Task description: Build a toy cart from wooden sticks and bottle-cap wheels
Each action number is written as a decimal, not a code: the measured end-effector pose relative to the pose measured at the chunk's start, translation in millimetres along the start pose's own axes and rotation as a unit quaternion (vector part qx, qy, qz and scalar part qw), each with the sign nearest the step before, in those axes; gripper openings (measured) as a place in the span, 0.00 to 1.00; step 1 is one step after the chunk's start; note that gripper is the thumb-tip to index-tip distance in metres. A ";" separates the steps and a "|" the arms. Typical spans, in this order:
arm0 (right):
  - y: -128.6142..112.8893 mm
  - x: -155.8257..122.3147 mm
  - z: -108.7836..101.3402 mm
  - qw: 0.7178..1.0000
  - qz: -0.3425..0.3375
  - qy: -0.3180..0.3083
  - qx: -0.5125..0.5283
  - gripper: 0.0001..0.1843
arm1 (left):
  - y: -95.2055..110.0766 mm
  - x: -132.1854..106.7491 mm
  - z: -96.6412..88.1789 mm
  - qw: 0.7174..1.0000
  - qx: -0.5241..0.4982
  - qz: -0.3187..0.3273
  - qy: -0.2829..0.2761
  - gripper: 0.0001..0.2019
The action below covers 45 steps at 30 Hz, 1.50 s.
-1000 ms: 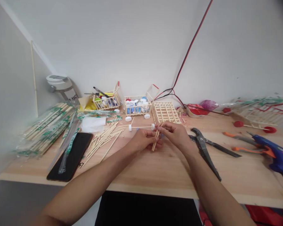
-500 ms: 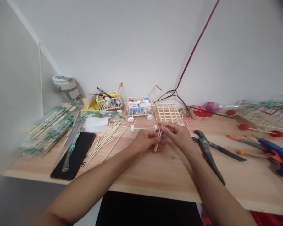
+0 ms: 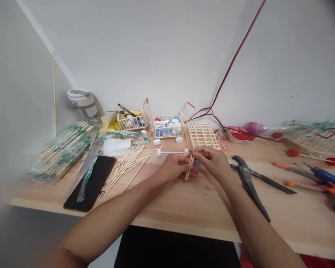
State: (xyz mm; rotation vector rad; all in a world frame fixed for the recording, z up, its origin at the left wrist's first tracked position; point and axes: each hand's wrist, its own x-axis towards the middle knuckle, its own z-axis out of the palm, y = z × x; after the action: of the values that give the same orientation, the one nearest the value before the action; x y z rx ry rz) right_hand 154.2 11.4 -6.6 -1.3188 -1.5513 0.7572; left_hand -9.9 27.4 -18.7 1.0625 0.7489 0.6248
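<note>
Two short wooden sticks, side by side, are pinched between my hands above the table. My left hand grips them near the lower end, thumb and fingers closed. My right hand pinches their upper end. Just beyond lies a stick axle with a white cap at each end. A wooden stick grid basket sits behind my right hand. Left of my left hand lies a loose pile of sticks. Something bluish shows partly behind my fingers; I cannot make it out.
Pliers lie right of my right hand, with orange-handled pliers and a blue glue gun farther right. A small stick cart holds bottle caps. A phone and bagged sticks are at left.
The whole scene has shifted slightly right as the camera turned a little left. Both hands still hold the sticks in nearly the same pose.
</note>
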 end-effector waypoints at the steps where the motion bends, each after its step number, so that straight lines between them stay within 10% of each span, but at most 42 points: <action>1: -0.8 -0.4 -0.2 1.000 -0.004 0.001 -0.011 0.16 | 0.1 0.0 0.1 1.000 0.001 0.000 0.000 0.23; 45: 4.8 -0.6 -5.4 0.987 -0.026 0.013 -0.157 0.18 | -8.5 3.3 1.3 0.999 -0.045 -0.008 -0.020 0.10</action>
State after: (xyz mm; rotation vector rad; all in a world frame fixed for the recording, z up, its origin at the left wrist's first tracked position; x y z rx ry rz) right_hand 161.0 11.4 -9.0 -1.5013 -1.7269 0.4733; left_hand -6.1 26.1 -27.0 0.9826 0.6877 0.6156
